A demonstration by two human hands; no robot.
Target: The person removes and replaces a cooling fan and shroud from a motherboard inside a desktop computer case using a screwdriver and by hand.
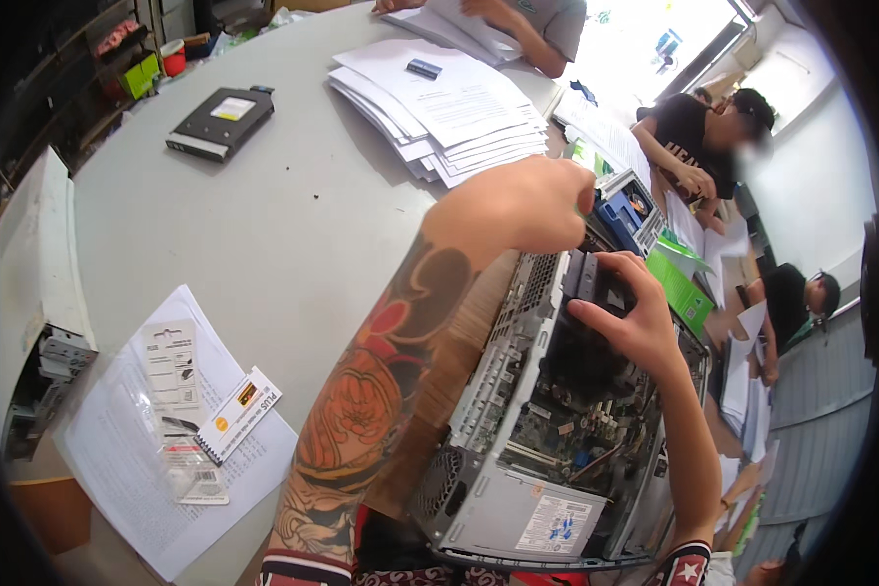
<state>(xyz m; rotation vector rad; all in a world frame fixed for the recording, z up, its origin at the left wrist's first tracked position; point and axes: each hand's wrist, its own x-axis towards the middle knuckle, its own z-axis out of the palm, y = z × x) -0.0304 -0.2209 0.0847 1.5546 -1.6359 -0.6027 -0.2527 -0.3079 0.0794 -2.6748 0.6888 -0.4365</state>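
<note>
Apparently working at dark bracket in opened computer case, just below left hand. Pinching it between thumb and fingers of half-curled right hand; of left's hidden grip, cannot tell. Next, probably needing steady bracing.

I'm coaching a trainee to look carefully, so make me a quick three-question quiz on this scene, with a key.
1. True or false: the black drive lies on the tall paper stack.
2. The right hand is at: A, the red cup; B, the open computer case; C, the black drive.
3. Fill in: the blister pack lies on ___.

Key: 1, false, it's on the tabletop; 2, B; 3, white paper sheets.
</note>
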